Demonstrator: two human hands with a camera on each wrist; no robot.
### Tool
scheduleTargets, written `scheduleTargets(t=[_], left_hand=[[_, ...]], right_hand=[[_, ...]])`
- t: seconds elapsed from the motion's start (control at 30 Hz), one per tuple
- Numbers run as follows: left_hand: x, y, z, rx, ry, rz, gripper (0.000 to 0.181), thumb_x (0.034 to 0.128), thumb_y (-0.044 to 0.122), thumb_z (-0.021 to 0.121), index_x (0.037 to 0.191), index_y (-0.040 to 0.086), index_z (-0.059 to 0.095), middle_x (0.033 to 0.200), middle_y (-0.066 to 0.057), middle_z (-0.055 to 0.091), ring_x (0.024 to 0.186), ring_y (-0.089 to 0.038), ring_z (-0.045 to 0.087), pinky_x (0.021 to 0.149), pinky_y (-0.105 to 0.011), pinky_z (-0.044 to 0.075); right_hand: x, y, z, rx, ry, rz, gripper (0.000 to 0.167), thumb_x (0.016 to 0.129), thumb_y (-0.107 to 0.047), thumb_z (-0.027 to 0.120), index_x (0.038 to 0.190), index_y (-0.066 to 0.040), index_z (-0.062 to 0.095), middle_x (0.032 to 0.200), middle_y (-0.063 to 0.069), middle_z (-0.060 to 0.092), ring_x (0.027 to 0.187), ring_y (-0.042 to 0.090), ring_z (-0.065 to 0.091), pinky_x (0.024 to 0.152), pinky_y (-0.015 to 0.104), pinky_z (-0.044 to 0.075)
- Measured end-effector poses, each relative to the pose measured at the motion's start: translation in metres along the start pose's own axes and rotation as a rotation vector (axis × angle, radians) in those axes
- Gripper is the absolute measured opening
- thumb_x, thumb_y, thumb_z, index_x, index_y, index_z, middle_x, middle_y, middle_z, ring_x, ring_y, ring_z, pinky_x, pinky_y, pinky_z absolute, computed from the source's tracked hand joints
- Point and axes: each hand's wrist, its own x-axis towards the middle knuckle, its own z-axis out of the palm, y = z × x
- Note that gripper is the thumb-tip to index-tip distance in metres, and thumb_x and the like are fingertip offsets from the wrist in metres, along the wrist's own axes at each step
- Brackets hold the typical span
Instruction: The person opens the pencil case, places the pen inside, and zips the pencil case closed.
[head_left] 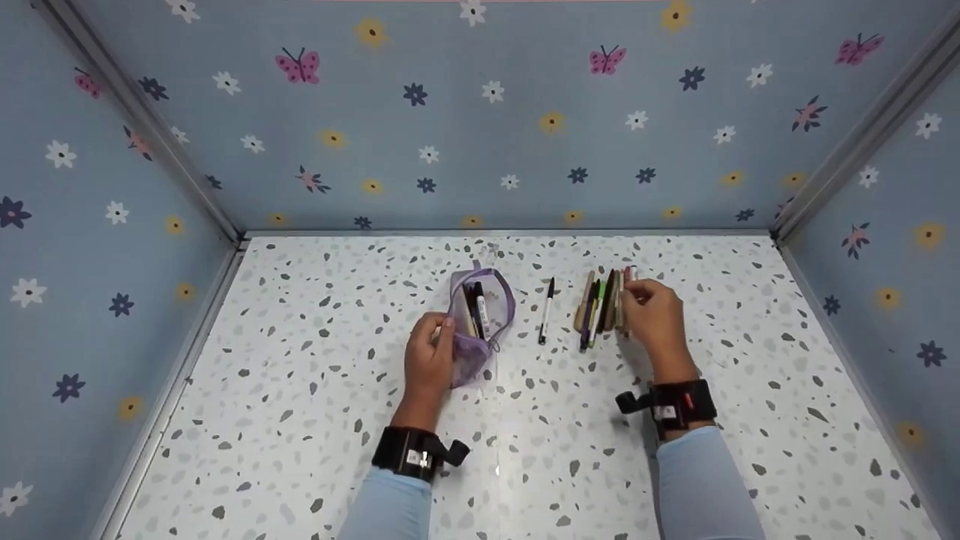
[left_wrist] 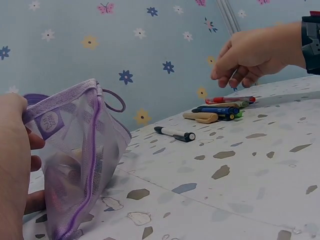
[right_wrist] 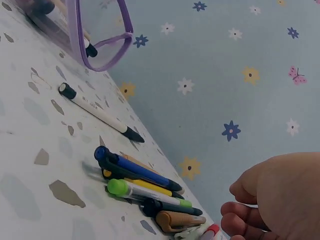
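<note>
A purple mesh pouch lies with its mouth open and several pens inside; the left hand grips its left edge, thumb over the rim. In the left wrist view the mesh pouch stands beside the left hand. One white pen with black ends lies apart, between the pouch and a row of several pens. Over the right end of that row is the right hand. The right wrist view has the right hand above the pens, fingers bent, with nothing visible held.
The speckled white tabletop is bounded by flowered panels at the back and both sides. Each wrist wears a black strap, such as the right strap.
</note>
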Motion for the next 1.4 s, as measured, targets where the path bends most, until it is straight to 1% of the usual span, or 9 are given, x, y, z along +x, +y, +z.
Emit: scheduleTargets(t=[0.17,0.33,0.5,0.63,0.77,0.83,1.03,1.23,1.4], left_hand=[[0.002,0.001,-0.001,0.024,0.013,0.011,0.017,0.1139,0.016,0.065,0.106,0.004,0.074,0.115,-0.014,0.076,0.114,-0.029,0.072,0.105,-0.041,0.058],[0.004,0.0,0.0,0.054,0.027,0.037,0.019,0.1142,0.016,0.064,0.104,0.003,0.072,0.113,-0.015,0.076,0.114,-0.031,0.072,0.106,-0.045,0.056],[0.003,0.001,0.0,0.054,0.019,0.047,0.019,0.1142,0.017,0.064,0.103,0.003,0.072,0.113,-0.014,0.076,0.115,-0.03,0.072,0.106,-0.044,0.056],[0.002,0.0,0.0,0.051,0.02,0.055,0.019,0.1137,0.016,0.065,0.101,0.003,0.071,0.112,-0.013,0.076,0.114,-0.03,0.071,0.106,-0.042,0.056],[0.002,-0.001,-0.001,0.048,0.019,0.053,0.02,0.1137,0.016,0.064,0.1,0.003,0.071,0.112,-0.014,0.075,0.114,-0.03,0.071,0.107,-0.04,0.056],[0.002,-0.001,-0.001,0.043,0.015,0.047,0.02,0.1136,0.016,0.064,0.1,0.003,0.071,0.112,-0.014,0.075,0.114,-0.03,0.071,0.107,-0.04,0.056],[0.001,0.0,-0.002,0.042,0.012,0.039,0.019,0.1135,0.016,0.065,0.1,0.003,0.07,0.113,-0.014,0.075,0.115,-0.029,0.071,0.107,-0.04,0.055],[0.001,-0.001,-0.001,0.027,-0.005,0.036,0.02,0.1149,0.016,0.063,0.101,0.003,0.071,0.114,-0.013,0.074,0.112,-0.025,0.068,0.101,-0.034,0.055],[0.002,0.0,0.0,0.02,0.011,0.057,0.019,0.1138,0.014,0.064,0.1,0.002,0.071,0.111,-0.013,0.074,0.11,-0.026,0.069,0.1,-0.033,0.055]], right_hand=[[0.004,0.008,-0.006,0.0,0.015,0.017,0.032,0.11,-0.019,0.066,0.134,0.0,0.077,0.121,0.022,0.078,0.099,0.027,0.071,0.07,0.021,0.056],[0.007,0.017,-0.008,-0.04,0.039,0.028,0.034,0.11,-0.02,0.066,0.136,0.001,0.077,0.128,0.024,0.078,0.11,0.035,0.073,0.074,0.021,0.056],[0.008,0.029,-0.006,-0.079,-0.005,0.041,0.036,0.111,-0.019,0.067,0.141,0.001,0.074,0.131,0.025,0.077,0.116,0.039,0.073,0.09,0.036,0.059],[0.009,0.033,-0.004,-0.092,-0.059,0.019,0.042,0.112,-0.016,0.065,0.15,0.0,0.069,0.135,0.027,0.075,0.124,0.042,0.072,0.105,0.05,0.059],[0.008,0.032,-0.005,-0.081,-0.119,0.027,0.046,0.111,-0.014,0.062,0.156,-0.004,0.066,0.142,0.027,0.073,0.13,0.042,0.071,0.112,0.056,0.059],[0.006,0.031,-0.006,-0.064,-0.155,0.055,0.048,0.111,-0.014,0.06,0.158,-0.006,0.064,0.142,0.025,0.073,0.127,0.04,0.072,0.111,0.055,0.06],[0.002,0.028,-0.009,0.027,-0.243,0.14,0.048,0.115,-0.021,0.056,0.162,-0.007,0.06,0.131,0.017,0.075,0.103,0.031,0.08,0.096,0.047,0.065],[0.003,0.033,-0.009,-0.067,-0.12,0.024,0.038,0.116,-0.018,0.06,0.145,0.002,0.072,0.132,0.027,0.077,0.12,0.039,0.075,0.109,0.053,0.058],[0.002,0.033,-0.012,-0.061,-0.058,0.054,0.036,0.116,-0.014,0.059,0.144,0.002,0.072,0.136,0.027,0.075,0.124,0.04,0.072,0.11,0.054,0.057]])
